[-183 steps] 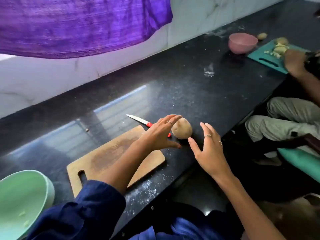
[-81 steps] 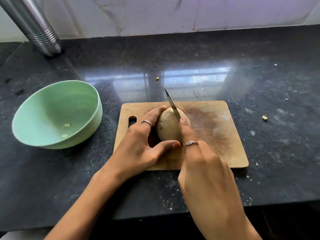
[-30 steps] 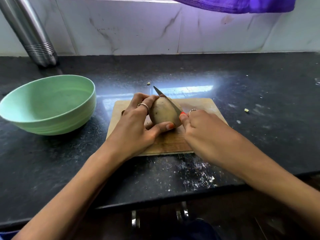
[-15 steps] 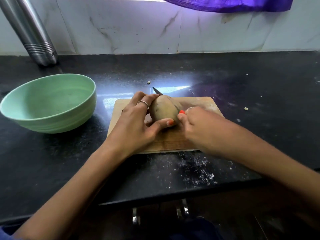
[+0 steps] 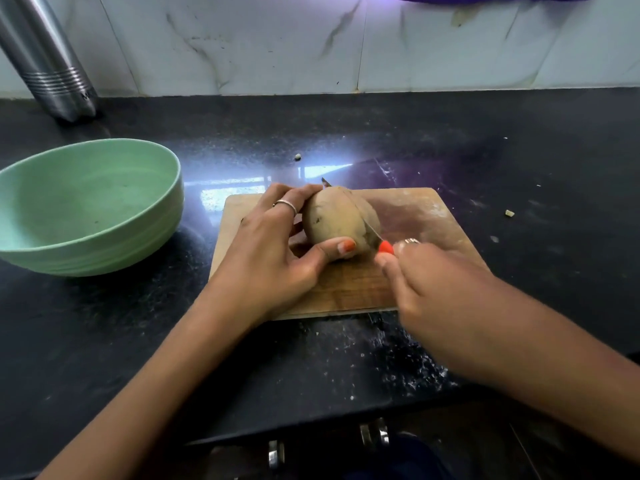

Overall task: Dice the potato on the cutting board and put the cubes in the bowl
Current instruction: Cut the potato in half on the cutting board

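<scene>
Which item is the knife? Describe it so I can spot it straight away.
Find the wooden cutting board on the black counter, right of the green bowl. On it lies a potato; the knife is the thin blade sunk across it, with the only red handle, held by the right hand.

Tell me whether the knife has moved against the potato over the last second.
Yes. The knife has sunk deeper into the potato, which rests on the cutting board; less blade shows past it.
</scene>
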Motion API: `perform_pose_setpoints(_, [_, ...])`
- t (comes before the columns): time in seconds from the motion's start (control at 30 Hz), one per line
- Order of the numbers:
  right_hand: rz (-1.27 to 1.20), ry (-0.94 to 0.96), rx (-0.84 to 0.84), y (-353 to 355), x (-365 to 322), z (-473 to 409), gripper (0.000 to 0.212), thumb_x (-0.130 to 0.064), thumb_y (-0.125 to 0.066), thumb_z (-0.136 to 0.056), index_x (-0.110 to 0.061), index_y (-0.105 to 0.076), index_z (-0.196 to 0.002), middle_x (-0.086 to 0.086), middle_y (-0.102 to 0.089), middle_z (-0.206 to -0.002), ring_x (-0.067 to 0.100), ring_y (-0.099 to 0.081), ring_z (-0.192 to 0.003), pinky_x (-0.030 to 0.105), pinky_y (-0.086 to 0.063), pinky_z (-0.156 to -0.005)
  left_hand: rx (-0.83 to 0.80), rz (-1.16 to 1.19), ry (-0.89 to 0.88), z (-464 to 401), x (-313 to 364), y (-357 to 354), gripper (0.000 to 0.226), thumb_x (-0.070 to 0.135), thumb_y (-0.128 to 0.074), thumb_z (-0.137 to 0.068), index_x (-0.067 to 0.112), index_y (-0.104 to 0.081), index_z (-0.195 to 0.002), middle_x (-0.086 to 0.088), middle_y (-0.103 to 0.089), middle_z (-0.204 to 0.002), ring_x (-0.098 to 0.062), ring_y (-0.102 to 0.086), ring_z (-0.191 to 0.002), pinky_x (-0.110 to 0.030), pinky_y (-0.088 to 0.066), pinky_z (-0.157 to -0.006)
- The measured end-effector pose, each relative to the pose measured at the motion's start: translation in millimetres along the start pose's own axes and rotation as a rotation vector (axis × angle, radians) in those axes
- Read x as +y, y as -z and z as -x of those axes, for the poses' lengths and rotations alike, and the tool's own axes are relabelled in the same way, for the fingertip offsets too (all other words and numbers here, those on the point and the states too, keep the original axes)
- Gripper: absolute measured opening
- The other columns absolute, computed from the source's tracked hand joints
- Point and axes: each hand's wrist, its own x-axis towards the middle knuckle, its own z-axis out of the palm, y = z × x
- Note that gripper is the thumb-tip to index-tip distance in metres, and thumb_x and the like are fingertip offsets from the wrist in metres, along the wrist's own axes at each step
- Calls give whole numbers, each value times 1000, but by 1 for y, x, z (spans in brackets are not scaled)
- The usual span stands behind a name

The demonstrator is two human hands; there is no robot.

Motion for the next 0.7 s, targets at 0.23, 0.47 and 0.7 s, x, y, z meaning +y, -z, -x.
perform_pose_setpoints(0.23, [-4,-99,-55,7,-3,-6,31,-27,-29,-102,-18,-43,-75,-2,-49,-75,10,-47,-63,18,-29,-43,10,-65,-59,0,1,1,79,65,-54,-68,17,-50,-131,11,-48,-116,-8,-52,-110,-37,-46,-98])
perform_pose_setpoints(0.47, [-63,-126,-42,7,5,-12,35,-36,-28,-101,-18,-38,-72,-2,-44,-67,9,-44,-56,19,-25,-46,47,-120,-34,1,8,-2,70,49,-72,-73,15,-51,-130,8,-48,-111,-2,-48,-99,-13,-37,-91])
perform_pose_setpoints(0.7, [-30,-195,-65,8,-3,-17,35,-38,-28,-100,-21,-33,-70,-5,-38,-68,7,-38,-55,20,-22,-45,43,-76,-16,0,5,-1,71,52,-63,-68,18,-53,-128,7,-52,-112,-8,-54,-102,-20,-40,-93])
